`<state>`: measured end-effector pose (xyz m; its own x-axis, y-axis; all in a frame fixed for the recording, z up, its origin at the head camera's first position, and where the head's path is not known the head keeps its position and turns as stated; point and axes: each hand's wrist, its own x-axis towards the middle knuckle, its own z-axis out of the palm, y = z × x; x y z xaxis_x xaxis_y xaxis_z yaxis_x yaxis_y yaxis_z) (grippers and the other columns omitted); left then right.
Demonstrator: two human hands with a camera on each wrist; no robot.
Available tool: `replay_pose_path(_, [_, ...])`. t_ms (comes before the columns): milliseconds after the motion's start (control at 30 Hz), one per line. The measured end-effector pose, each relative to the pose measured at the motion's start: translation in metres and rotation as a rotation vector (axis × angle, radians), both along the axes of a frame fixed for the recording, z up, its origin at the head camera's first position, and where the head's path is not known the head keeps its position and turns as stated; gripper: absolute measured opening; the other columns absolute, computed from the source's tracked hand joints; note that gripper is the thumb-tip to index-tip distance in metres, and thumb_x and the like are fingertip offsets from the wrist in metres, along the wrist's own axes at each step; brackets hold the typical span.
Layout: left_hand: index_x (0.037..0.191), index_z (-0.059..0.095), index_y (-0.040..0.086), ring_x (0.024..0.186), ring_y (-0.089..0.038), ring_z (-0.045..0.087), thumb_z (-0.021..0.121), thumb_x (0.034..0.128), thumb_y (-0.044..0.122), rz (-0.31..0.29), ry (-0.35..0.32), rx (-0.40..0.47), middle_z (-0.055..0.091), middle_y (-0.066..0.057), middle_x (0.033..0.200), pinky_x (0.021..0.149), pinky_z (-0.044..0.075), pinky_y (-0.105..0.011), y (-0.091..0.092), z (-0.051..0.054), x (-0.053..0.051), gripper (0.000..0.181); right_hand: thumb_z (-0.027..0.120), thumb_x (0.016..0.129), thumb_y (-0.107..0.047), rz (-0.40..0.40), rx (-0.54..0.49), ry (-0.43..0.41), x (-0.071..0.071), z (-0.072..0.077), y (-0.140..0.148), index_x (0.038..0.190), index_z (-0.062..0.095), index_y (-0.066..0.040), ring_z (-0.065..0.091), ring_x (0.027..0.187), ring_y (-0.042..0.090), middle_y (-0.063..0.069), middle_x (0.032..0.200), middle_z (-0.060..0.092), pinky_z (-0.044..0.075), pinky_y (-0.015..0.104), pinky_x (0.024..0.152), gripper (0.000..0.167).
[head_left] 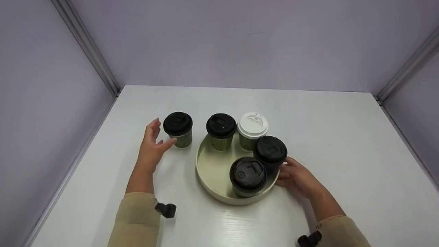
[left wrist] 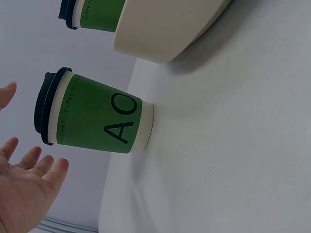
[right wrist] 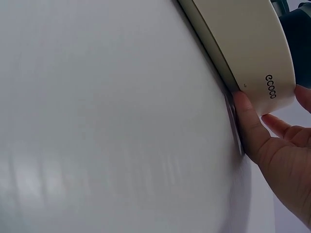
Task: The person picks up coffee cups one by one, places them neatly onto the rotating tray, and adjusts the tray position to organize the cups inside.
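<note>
A paper coffee cup (head_left: 184, 139) with a green sleeve and black lid stands on the table, left of a round cream tray (head_left: 209, 171). Beside that cup is my left hand (head_left: 151, 145), thumb and fingers spread around the lid's left side with a gap in the left wrist view. My right hand (head_left: 296, 176) grips the tray's right side; in the right wrist view the thumb (right wrist: 248, 116) lies at its lower edge and another finger reaches the rim. Inside the tray stand a white-lidded cup (head_left: 253, 125) and black-lidded cups at back left (head_left: 221, 127), right (head_left: 270, 151) and front (head_left: 247, 176).
The white table (head_left: 343, 144) runs back to a pale wall (head_left: 223, 44), with side panels left (head_left: 41, 85) and right (head_left: 418, 92). Small black devices sit at the left cuff (head_left: 166, 210) and right cuff (head_left: 309, 239).
</note>
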<state>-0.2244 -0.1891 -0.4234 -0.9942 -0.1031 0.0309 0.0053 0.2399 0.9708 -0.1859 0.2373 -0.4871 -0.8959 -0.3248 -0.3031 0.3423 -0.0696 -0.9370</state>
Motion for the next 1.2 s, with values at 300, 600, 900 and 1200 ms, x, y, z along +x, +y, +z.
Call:
replay_pose_path(300, [0.146, 0.017, 0.019, 0.138, -0.013, 0.013, 0.075, 0.0764, 0.024, -0.001, -0.006, -0.021, 0.017, 0.001, 0.151, 0.107, 0.025, -0.037, 0.007, -0.002, -0.013, 0.091, 0.047, 0.095, -0.016, 0.012, -0.040, -0.005, 0.001, 0.000, 0.001, 0.143, 0.024, -0.009, 0.058, 0.103, 0.029, 0.016, 0.126, 0.046, 0.046, 0.047, 0.086, 0.054])
replay_pose_path(600, [0.147, 0.012, 0.020, 0.138, -0.019, 0.014, 0.076, 0.0757, 0.026, 0.003, -0.007, -0.036, 0.012, -0.002, 0.152, 0.107, 0.023, -0.044, 0.008, -0.010, -0.019, 0.096, 0.048, 0.095, -0.017, 0.029, -0.021, 0.010, 0.002, -0.001, 0.001, 0.141, 0.027, -0.009, 0.059, 0.102, 0.029, 0.015, 0.123, 0.051, 0.046, 0.047, 0.085, 0.052])
replay_pose_path(900, [0.146, 0.017, 0.023, 0.138, -0.022, 0.013, 0.076, 0.0740, 0.033, 0.004, -0.059, -0.064, 0.012, -0.001, 0.151, 0.106, 0.025, -0.043, 0.007, -0.014, -0.022, 0.094, 0.050, 0.094, -0.018, 0.031, -0.018, 0.005, 0.002, -0.003, 0.000, 0.139, 0.029, -0.009, 0.060, 0.100, 0.028, 0.013, 0.118, 0.055, 0.047, 0.046, 0.085, 0.051])
replay_pose_path(1200, [0.145, 0.019, 0.023, 0.139, -0.019, 0.011, 0.076, 0.0745, 0.032, -0.013, -0.081, -0.056, 0.018, -0.001, 0.151, 0.109, 0.017, -0.045, 0.010, -0.017, -0.024, 0.091, 0.051, 0.093, -0.018, 0.027, -0.010, 0.003, 0.002, -0.002, 0.001, 0.138, 0.030, -0.009, 0.060, 0.098, 0.027, 0.013, 0.117, 0.055, 0.047, 0.046, 0.085, 0.050])
